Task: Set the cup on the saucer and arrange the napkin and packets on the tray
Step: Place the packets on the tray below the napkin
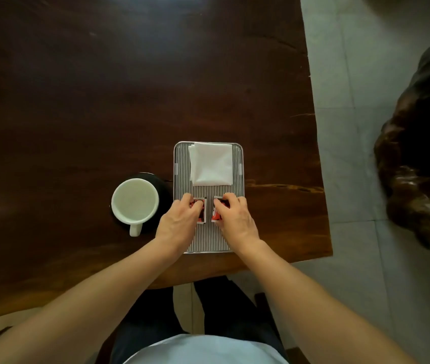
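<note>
Dark polished wood table fills your view, with pale floor tiles beyond its right edge. Your left hand pinches one red packet, and your right hand pinches the other packet, both lying on the ribbed tray. Just past your fingers lies the napkin. Left of your left hand, the cup sits on the dark saucer.
</note>
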A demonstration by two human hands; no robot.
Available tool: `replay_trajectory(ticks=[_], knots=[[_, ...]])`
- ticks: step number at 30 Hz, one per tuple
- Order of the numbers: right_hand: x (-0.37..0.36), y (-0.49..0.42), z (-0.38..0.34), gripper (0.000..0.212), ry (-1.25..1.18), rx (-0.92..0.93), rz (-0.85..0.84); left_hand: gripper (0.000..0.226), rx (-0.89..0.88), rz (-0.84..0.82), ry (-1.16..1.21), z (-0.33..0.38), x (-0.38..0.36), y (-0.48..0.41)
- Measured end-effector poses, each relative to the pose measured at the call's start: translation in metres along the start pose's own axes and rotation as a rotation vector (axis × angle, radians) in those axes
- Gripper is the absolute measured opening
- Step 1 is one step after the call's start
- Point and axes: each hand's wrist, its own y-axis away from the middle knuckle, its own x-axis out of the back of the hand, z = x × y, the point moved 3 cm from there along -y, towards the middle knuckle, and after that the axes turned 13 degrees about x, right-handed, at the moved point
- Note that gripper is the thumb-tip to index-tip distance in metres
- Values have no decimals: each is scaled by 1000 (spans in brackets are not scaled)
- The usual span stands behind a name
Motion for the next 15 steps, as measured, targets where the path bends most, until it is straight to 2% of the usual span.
replay_trajectory(ticks=[7,15], knots=[[-3,1,8,57,-89,-36,76,40,3,15,50,-4,-2,-6],[10,6,11,51,-178,-47,34,42,4,-29,76,-4,3,-5]])
